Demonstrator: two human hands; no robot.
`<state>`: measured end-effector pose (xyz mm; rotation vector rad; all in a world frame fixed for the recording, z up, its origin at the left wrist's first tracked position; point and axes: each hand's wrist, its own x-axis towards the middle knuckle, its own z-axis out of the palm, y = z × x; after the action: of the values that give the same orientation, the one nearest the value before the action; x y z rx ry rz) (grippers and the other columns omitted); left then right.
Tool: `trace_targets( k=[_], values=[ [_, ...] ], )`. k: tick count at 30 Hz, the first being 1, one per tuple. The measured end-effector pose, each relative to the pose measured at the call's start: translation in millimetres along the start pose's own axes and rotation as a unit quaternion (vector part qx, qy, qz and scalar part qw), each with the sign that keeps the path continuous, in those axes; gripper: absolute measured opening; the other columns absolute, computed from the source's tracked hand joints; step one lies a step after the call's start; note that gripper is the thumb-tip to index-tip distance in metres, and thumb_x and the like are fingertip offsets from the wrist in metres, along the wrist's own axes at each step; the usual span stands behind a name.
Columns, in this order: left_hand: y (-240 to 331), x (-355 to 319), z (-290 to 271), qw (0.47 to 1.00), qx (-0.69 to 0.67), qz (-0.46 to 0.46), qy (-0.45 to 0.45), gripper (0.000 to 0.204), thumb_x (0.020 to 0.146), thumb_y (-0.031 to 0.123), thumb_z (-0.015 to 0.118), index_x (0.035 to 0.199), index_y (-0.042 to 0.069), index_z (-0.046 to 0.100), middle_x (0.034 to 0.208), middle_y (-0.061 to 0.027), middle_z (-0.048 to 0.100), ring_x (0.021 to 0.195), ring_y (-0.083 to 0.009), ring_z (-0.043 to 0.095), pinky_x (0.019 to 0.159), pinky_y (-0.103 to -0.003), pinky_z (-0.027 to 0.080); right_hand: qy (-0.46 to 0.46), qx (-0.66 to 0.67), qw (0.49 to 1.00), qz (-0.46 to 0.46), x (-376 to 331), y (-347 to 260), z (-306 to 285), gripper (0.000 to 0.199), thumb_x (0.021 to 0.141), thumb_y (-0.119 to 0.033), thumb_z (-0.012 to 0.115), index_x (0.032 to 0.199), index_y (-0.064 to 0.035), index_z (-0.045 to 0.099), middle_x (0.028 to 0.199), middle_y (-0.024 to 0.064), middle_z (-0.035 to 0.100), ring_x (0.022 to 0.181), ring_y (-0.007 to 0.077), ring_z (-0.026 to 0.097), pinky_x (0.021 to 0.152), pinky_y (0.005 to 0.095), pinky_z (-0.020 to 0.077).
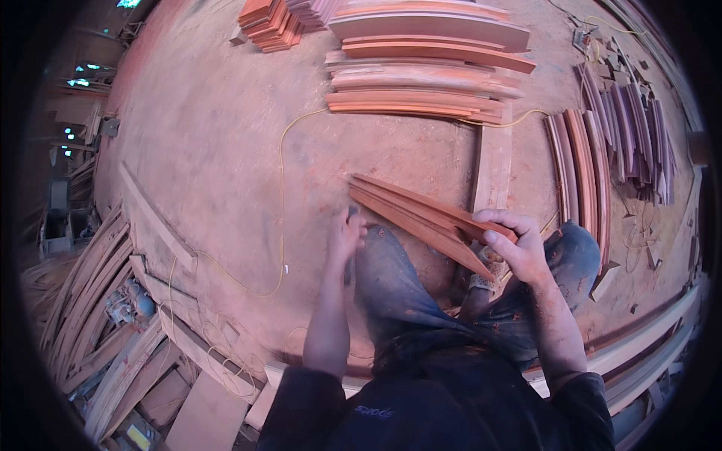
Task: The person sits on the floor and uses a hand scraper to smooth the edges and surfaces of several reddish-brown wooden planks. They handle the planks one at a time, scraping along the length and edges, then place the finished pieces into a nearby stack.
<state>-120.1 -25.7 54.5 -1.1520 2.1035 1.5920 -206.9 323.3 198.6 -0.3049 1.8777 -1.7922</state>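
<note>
Right hand [519,242] pinches long angular reddish-brown wooden piece [421,227] near knees [382,252]; left hand [350,234] curled, contents unclear. Apparently mid-work: long orange-red wooden planks [421,77] stacked beyond, finished or waiting, can't tell.

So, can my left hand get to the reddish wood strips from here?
Probably yes: your left hand is just below the left end of the wood strips in your right hand, with nothing visible between, though blur hides its grip.
</note>
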Motion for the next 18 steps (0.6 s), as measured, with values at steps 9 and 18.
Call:
trace_targets(
  k=[9,18],
  values=[
    [-91.1,161.7,-4.9,0.946,0.243,0.207,0.057,0.016,0.099,0.012,0.052,0.096,0.006,0.066,0.072,-0.0060,0.065,0.066,-0.0141,0.064,0.052,-0.035,0.051,-0.018,-0.004,1.000,-0.002,-0.6,-4.8,-3.7,0.032,0.091,-0.008,0.071,0.121,0.0028,0.074,0.117,0.0113,0.076,0.111,0.0171,0.068,0.102,0.0331,0.0511],
    [-12.7,18.3,27.3,0.992,0.072,0.105,-0.018,0.020,0.098,0.012,0.057,0.105,-0.005,0.064,0.086,-0.0194,0.068,0.081,-0.0377,0.069,0.078,-0.045,0.055,-0.041,-0.027,0.998,-0.032,-4.5,-4.7,5.8,0.031,0.090,-0.011,0.076,0.117,0.0027,0.074,0.114,0.0126,0.076,0.108,0.0182,0.070,0.098,0.0327,0.0533]
  ],
)
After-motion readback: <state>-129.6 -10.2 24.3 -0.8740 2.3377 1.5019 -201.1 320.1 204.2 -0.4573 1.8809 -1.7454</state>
